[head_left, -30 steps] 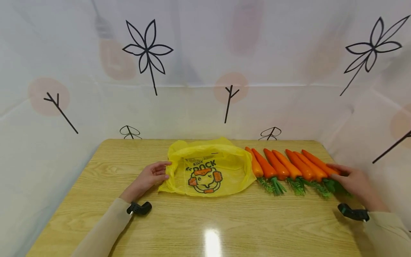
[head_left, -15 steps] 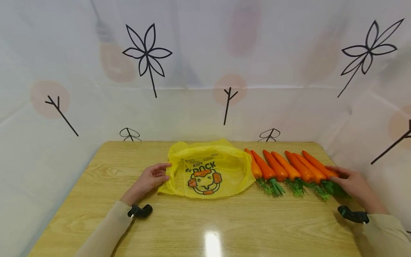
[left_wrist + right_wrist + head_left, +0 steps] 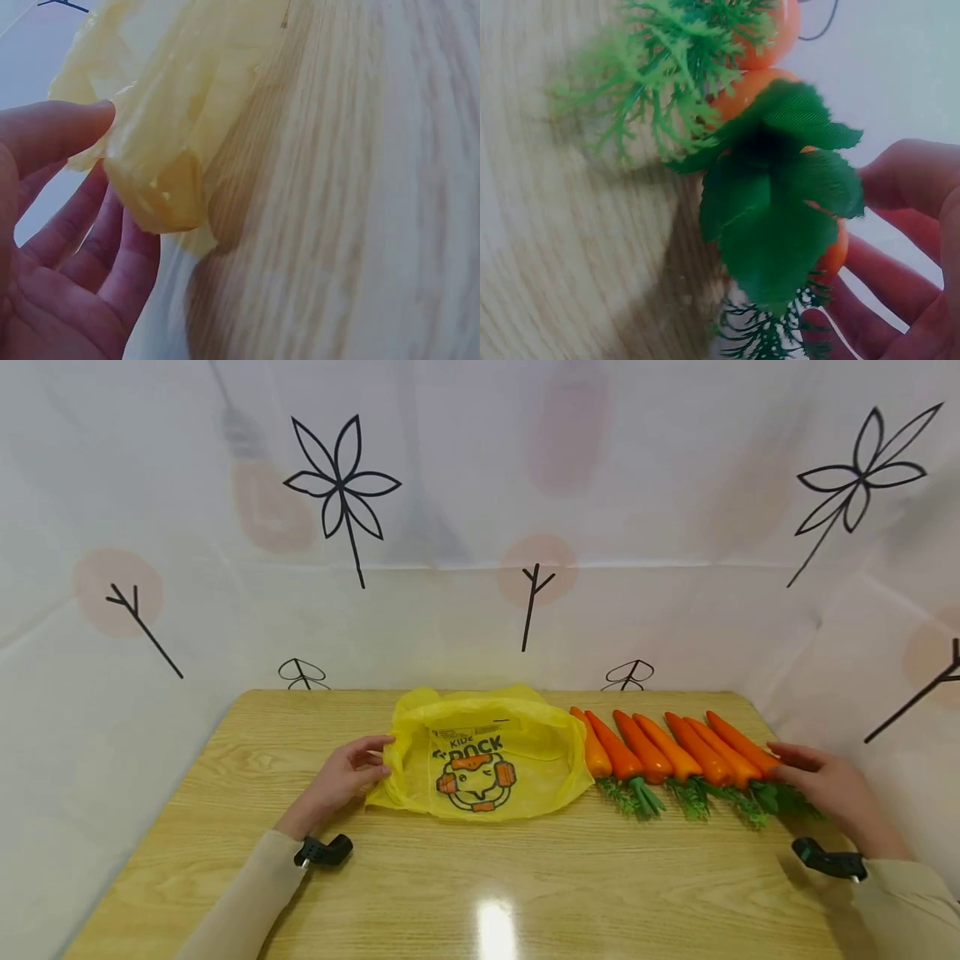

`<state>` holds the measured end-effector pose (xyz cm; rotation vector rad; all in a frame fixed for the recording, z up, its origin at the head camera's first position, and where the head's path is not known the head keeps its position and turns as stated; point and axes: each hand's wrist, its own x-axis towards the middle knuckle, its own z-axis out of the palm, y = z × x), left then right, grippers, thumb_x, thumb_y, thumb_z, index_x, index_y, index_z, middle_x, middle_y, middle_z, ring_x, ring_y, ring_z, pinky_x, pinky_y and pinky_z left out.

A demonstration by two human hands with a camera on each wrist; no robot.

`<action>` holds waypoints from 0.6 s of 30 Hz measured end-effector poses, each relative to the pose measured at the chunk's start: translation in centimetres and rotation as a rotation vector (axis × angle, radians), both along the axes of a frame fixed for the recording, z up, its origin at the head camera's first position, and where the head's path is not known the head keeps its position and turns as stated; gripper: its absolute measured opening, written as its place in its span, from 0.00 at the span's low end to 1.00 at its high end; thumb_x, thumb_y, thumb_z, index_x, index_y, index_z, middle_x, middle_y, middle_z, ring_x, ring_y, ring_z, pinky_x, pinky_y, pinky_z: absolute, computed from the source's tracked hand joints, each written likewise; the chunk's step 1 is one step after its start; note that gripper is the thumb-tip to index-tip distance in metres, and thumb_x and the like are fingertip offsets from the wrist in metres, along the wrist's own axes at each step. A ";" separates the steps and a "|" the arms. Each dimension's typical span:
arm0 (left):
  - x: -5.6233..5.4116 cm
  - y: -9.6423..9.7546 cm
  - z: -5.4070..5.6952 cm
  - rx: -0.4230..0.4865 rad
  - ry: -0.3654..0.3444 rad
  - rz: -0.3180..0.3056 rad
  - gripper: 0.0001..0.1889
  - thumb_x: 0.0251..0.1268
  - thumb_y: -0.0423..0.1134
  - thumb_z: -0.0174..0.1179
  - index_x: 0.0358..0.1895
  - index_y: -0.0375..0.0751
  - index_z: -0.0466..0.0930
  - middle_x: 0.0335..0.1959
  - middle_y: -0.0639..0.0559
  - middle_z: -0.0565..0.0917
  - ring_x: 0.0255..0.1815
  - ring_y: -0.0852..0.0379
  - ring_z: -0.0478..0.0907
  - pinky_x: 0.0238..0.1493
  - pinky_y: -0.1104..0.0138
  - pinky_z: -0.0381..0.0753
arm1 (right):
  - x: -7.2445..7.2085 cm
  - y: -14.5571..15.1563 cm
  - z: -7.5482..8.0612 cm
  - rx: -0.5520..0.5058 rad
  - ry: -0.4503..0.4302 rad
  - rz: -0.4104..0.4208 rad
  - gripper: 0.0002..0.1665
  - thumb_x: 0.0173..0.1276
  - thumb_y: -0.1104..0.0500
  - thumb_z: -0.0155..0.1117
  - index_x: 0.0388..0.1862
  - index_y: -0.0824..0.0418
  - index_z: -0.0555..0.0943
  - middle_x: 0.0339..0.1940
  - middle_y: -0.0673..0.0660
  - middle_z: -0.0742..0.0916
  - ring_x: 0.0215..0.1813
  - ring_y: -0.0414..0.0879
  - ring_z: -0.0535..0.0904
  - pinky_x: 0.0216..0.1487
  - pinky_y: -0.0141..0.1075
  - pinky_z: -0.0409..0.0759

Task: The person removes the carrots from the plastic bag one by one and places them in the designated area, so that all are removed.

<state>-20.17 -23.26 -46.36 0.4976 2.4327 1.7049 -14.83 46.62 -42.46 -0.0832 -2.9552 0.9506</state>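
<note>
A yellow plastic bag [image 3: 480, 760] with a cartoon duck print lies on the wooden table, its mouth spread towards the front. At its left edge is my left hand [image 3: 345, 777], thumb and fingers apart; in the left wrist view the bag's corner [image 3: 165, 187] sits beside the fingers. To the right of the bag, several orange carrots [image 3: 645, 747] with green tops lie side by side, tips pointing away. My right hand [image 3: 828, 785] is beside the rightmost carrot [image 3: 738, 739], fingers loosely bent. Broad green leaves [image 3: 780, 225] partly hide that carrot from the right wrist camera.
The wooden table [image 3: 420, 885] extends in front of the bag and carrots. A pale cloth with plant drawings [image 3: 442, 618] hangs behind and along both sides. Each wrist wears a black camera mount [image 3: 324, 850].
Both hands have shifted slightly outward, the left one to the left and the right one to the right. The bag and the carrots have hardly moved.
</note>
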 end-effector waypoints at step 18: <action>1.4 -1.8 1.8 -0.226 0.233 0.079 0.16 0.70 0.37 0.63 0.58 0.39 0.81 0.55 0.45 0.82 0.49 0.50 0.80 0.46 0.59 0.81 | 1.1 -5.0 2.0 0.000 0.193 -0.024 0.28 0.75 0.53 0.61 0.64 0.74 0.75 0.60 0.82 0.75 0.55 0.78 0.72 0.28 0.20 0.71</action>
